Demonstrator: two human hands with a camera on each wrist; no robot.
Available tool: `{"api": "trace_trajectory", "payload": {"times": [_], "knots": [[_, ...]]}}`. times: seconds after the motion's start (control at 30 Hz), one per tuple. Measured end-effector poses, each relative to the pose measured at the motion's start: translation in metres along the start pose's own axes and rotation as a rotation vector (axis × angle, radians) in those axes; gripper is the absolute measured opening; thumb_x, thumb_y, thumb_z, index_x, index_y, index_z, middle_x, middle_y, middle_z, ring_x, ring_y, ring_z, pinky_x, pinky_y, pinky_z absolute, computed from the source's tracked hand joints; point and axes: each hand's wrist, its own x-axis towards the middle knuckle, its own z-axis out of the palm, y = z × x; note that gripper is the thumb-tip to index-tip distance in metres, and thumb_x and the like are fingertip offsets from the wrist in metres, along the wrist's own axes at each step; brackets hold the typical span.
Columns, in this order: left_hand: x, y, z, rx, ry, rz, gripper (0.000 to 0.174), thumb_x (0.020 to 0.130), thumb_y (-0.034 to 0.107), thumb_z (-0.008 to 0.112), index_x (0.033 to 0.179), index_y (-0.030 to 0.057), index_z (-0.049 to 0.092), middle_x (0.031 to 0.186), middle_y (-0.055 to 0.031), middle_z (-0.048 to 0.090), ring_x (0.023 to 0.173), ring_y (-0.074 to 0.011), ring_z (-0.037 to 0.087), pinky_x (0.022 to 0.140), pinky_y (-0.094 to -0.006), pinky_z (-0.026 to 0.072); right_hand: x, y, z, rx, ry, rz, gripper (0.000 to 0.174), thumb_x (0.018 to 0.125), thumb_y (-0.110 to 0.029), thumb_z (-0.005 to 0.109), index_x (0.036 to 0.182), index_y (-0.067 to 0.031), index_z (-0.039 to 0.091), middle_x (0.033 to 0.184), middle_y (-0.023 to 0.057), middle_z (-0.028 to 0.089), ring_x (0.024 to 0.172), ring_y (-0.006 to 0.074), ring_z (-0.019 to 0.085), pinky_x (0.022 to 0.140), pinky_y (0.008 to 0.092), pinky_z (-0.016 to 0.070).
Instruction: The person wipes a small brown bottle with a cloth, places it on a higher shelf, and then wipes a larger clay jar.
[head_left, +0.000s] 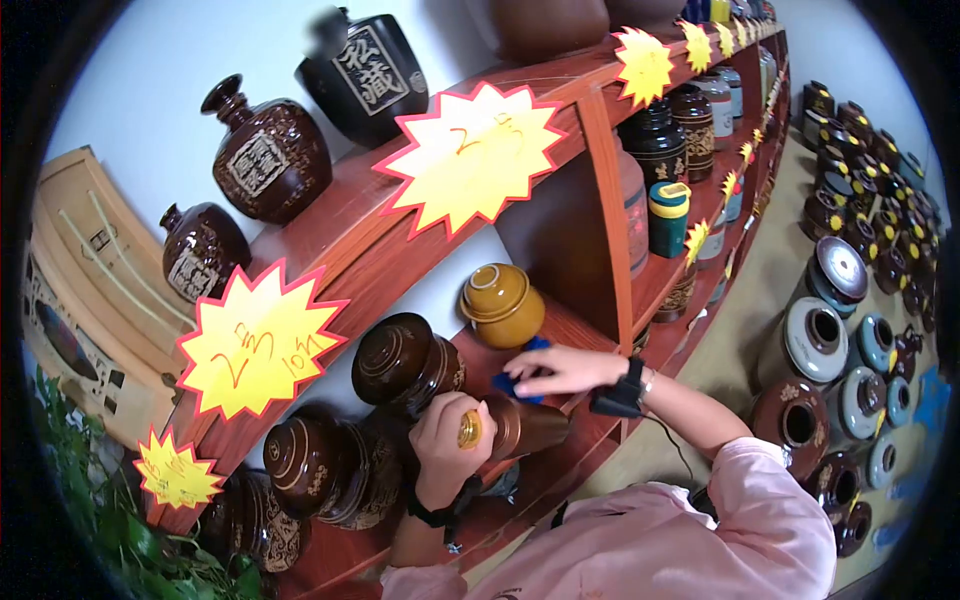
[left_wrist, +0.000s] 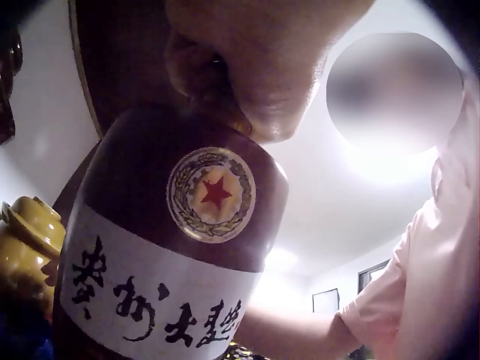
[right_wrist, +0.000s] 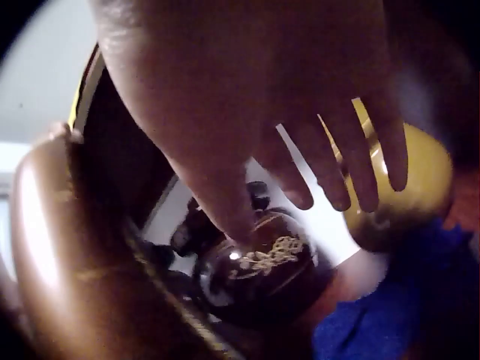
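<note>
Left hand (head_left: 447, 432) wraps its fingers around the neck of a brown bottle (head_left: 525, 425), just below the gold cap (head_left: 468, 430), at the lower centre of the head view. From the left wrist view I see the bottle's glossy dark shoulder, a round emblem with a red star, and a white label band with black brush characters. The bottle is tilted, its body over the red wooden shelf (head_left: 585, 335), near a dark glazed jar (head_left: 405, 365) to its left. Right hand (head_left: 562, 370) lies with fingers straight and spread on a blue cloth (head_left: 512, 385) on that shelf, just below a yellow lidded jar (head_left: 503, 305).

I judge the bottle to be glazed ceramic: stiff, fairly heavy if full, slick under the fingers, and quick to chip against its neighbours. The neck gives a sure hold because the shoulder flares out below it, but I would want a second hand under the base to carry the weight. Whether the base touches the shelf I cannot tell.
</note>
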Motion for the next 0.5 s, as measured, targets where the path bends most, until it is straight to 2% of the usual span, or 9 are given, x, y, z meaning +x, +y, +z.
{"api": "trace_trajectory", "payload": {"times": [0.03,0.07,0.13,0.2,0.33,0.4,0.47,0.5], "knots": [[0.001,0.002,-0.001,-0.001,0.005,0.002,0.016,0.073,-0.002,0.07,0.084,0.0021,0.058,0.081,-0.0128,0.06,0.068,-0.03,0.061,0.06,-0.036,0.0495,-0.011,0.001,0.008,0.006,0.017,-0.111,0.077,0.083,-0.051,0.068,0.134,0.0019,0.044,0.12,0.0192,0.061,0.112,0.0261,0.058,0.097,0.0365,0.0451],[0.002,0.002,-0.002,-0.002,0.012,0.002,0.016,0.073,-0.002,0.07,0.084,0.0021,0.058,0.081,-0.0127,0.06,0.068,-0.0301,0.061,0.06,-0.0362,0.0495,-0.023,-0.002,0.014,-0.026,0.004,-0.168,0.091,0.076,-0.052,0.074,0.14,0.0002,0.036,0.13,0.0215,0.053,0.119,0.0301,0.053,0.101,0.0394,0.0425],[0.006,0.002,0.001,-0.055,0.024,-0.016,0.015,0.074,-0.003,0.069,0.083,0.0018,0.057,0.08,-0.0126,0.059,0.068,-0.0293,0.06,0.061,-0.0354,0.0489,-0.044,-0.02,0.03,-0.229,0.127,-0.36,0.101,0.07,-0.051,0.079,0.143,-0.0007,0.03,0.135,0.0222,0.047,0.122,0.0348,0.05,0.103,0.0421,0.0399],[0.014,0.005,0.004,-0.111,0.032,-0.037,0.015,0.074,-0.003,0.069,0.082,0.0017,0.057,0.08,-0.0126,0.059,0.068,-0.0287,0.06,0.062,-0.0349,0.0484,-0.061,-0.039,0.043,-0.424,0.239,-0.222,0.106,0.066,-0.048,0.081,0.145,-0.0015,0.027,0.139,0.0229,0.042,0.124,0.0386,0.047,0.104,0.0438,0.0385],[0.03,0.02,0.021,-0.251,0.031,-0.012,0.016,0.074,-0.003,0.069,0.083,0.0016,0.057,0.078,-0.0128,0.058,0.068,-0.0283,0.059,0.062,-0.0347,0.0478,-0.07,-0.029,0.066,-0.384,0.603,-0.176,0.102,0.064,-0.041,0.084,0.141,-0.0017,0.031,0.135,0.0217,0.047,0.121,0.0371,0.05,0.102,0.0445,0.0409],[0.039,0.029,0.028,-0.298,0.0,0.003,0.017,0.074,-0.003,0.07,0.083,0.0017,0.057,0.077,-0.0128,0.058,0.068,-0.0284,0.059,0.063,-0.0351,0.0479,-0.075,-0.024,0.067,-0.35,0.684,-0.145,0.097,0.063,-0.037,0.085,0.139,-0.0018,0.034,0.133,0.0209,0.049,0.118,0.0365,0.053,0.101,0.0437,0.0429],[0.047,0.031,0.036,-0.318,-0.052,0.002,0.024,0.072,0.0,0.073,0.089,0.0018,0.056,0.083,-0.0133,0.058,0.074,-0.0269,0.06,0.065,-0.0346,0.0485,-0.082,-0.019,0.068,-0.282,0.74,-0.124,0.096,0.063,-0.035,0.085,0.138,-0.002,0.035,0.132,0.0207,0.049,0.117,0.0367,0.053,0.101,0.0429,0.0432],[0.053,0.035,0.039,-0.345,-0.072,-0.011,0.028,0.071,0.001,0.075,0.092,0.0018,0.056,0.086,-0.014,0.058,0.076,-0.0267,0.06,0.066,-0.0343,0.0486,-0.085,-0.018,0.07,-0.247,0.771,-0.129,0.095,0.063,-0.03,0.085,0.138,-0.0012,0.035,0.132,0.0191,0.05,0.119,0.0322,0.054,0.103,0.0406,0.0423]]}}
